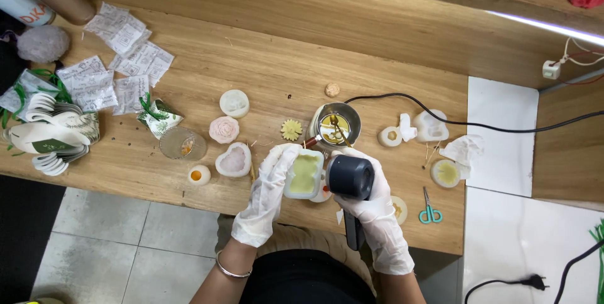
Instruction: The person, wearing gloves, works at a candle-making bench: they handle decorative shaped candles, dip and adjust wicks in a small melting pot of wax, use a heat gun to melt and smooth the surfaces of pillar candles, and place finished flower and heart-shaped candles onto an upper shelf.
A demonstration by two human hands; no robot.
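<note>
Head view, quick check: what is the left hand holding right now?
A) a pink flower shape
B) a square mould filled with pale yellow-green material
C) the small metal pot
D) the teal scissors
B: the gloved left hand grips the square mould beside the dark heat tool held by the right hand; the scissors lie on the table.

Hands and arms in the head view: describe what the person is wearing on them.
Both the left hand and the right hand wear thin, white, slightly wrinkled disposable gloves that end just past the wrists. A slim silver bangle circles the left forearm below the glove cuff. No sleeves reach the forearms, and no markings show on the gloves.
</note>
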